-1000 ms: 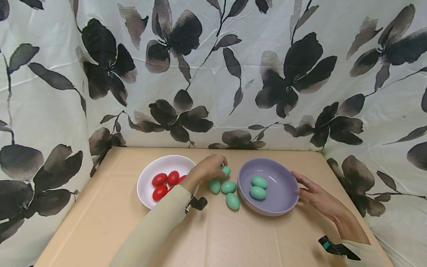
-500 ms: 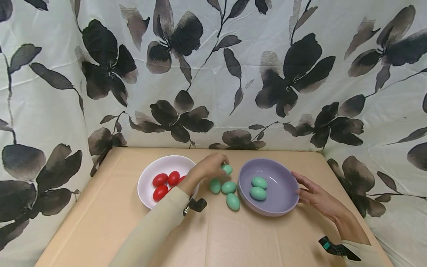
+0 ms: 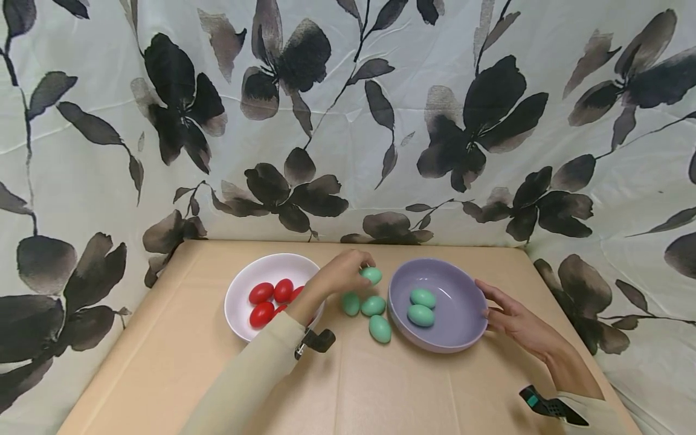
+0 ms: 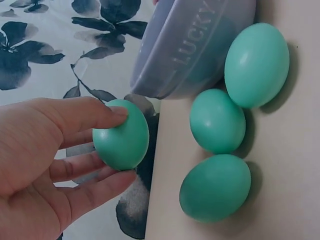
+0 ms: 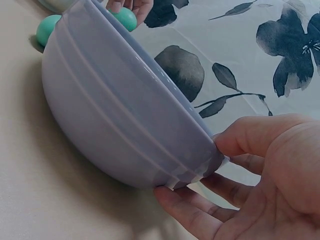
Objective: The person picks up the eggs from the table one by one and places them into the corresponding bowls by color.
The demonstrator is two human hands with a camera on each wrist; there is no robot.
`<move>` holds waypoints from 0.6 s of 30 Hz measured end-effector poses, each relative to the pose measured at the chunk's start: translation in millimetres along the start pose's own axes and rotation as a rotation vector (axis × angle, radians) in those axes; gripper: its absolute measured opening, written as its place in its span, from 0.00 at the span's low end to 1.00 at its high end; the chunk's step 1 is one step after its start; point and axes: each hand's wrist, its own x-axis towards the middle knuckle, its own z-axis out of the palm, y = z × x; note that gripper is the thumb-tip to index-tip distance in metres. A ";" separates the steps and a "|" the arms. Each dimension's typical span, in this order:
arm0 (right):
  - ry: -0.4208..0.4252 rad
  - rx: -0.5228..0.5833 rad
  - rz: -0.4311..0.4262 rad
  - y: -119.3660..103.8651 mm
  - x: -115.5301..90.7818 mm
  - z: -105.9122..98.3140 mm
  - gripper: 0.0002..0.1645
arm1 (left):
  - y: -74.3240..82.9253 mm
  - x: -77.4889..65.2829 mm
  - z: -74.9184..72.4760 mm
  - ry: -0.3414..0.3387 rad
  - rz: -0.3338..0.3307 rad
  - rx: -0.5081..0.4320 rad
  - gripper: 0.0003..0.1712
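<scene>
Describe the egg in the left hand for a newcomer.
On the tan table, find the purple bowl. Left of it, in the head view, the left hand holds a green egg. Unlike nearby green eggs, it is held.

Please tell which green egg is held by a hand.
The green egg pinched in the left hand; three other eggs lie on the table, two more in the purple bowl.

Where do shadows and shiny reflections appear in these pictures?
Left wrist: shadows beside green eggs on the table, faint highlights on them; right wrist: broad shadow beneath the purple bowl, glare near its rim; head: shadow beside the left sleeve.
</scene>
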 end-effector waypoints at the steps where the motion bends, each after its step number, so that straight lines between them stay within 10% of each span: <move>1: -0.002 -0.002 -0.005 0.1 -0.2 -0.1 0.41 | 1.3 -1.0 -0.3 0.005 -0.004 -0.010 0.17; 18: -0.005 0.004 -0.005 -1.0 -1.0 0.2 0.41 | 19.1 -9.6 -6.6 0.087 0.001 -0.168 0.14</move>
